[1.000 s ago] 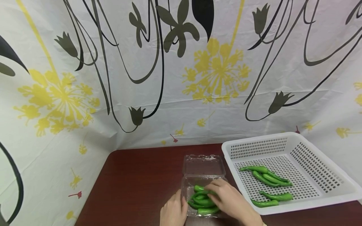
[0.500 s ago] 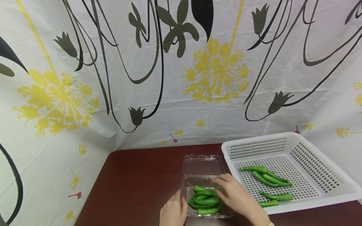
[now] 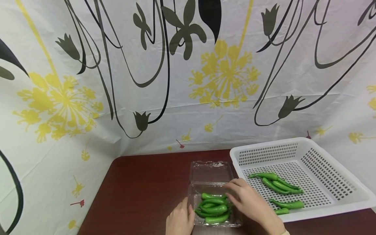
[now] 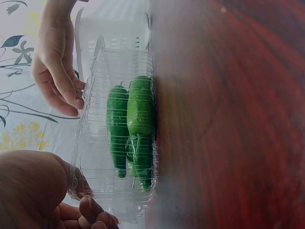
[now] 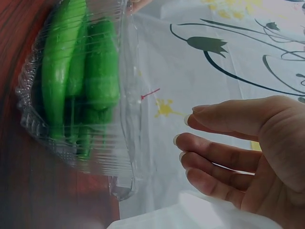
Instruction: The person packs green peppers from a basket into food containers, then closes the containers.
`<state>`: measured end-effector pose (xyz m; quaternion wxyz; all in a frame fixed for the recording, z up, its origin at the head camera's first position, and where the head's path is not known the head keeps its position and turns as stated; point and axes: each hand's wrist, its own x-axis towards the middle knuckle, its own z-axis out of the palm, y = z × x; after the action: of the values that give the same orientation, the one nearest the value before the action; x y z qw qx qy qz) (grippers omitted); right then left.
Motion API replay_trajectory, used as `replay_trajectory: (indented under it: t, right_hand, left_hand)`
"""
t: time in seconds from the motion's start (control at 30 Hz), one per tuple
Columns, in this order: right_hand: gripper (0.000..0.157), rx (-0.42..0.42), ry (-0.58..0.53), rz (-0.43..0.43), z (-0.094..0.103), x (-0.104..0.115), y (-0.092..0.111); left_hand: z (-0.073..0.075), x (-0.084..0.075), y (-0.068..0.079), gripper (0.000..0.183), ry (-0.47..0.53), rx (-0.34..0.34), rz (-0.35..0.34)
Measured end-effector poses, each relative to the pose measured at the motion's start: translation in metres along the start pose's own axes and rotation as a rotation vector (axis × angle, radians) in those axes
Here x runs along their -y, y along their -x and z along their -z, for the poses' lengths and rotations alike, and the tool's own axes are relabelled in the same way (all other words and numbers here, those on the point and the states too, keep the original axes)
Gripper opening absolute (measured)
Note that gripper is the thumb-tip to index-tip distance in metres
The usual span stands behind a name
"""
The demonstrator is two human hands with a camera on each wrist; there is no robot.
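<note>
"Step in hand?"

"Loading the clear plastic box [image 3: 194,193] with green peppers [image 3: 213,209], by the look of things: a heap already inside, lid [image 3: 210,172] laid back behind the box."

"More to add?"

"Apparently: loose peppers [image 3: 282,186] to the right of the box, in the white basket [image 3: 323,212]."

"Next move, then?"

"Probably a reach by the right hand [image 3: 246,199], away from the box toward the basket, to pinch another pepper near its thick end, then back over the rim."

"Pose of that hand now?"

"Empty, fingers loosely bent, thumb tip just apart from the fingertips, near the right rim of the box; contact hard to tell."

"And the left hand [image 3: 180,217]?"

"At the box's left side, fingers curled, apparently gripping its wall for steadiness."
</note>
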<state>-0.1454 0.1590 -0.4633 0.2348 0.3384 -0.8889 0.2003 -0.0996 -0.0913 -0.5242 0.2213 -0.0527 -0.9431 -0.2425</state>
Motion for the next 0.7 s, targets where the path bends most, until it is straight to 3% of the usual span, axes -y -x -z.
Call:
replay_trajectory:
  t: [0.27, 0.7]
  right_hand:
    - [0.028, -0.029, 0.002, -0.025, 0.004, -0.001, 0.0]
    - [0.028, -0.098, 0.013, 0.007, 0.013, -0.005, -0.001]
  left_hand:
    - [0.001, 0.0, -0.001, 0.024, 0.007, 0.012, 0.003]
    - [-0.001, 0.001, 0.001, 0.024, 0.007, 0.002, -0.001]
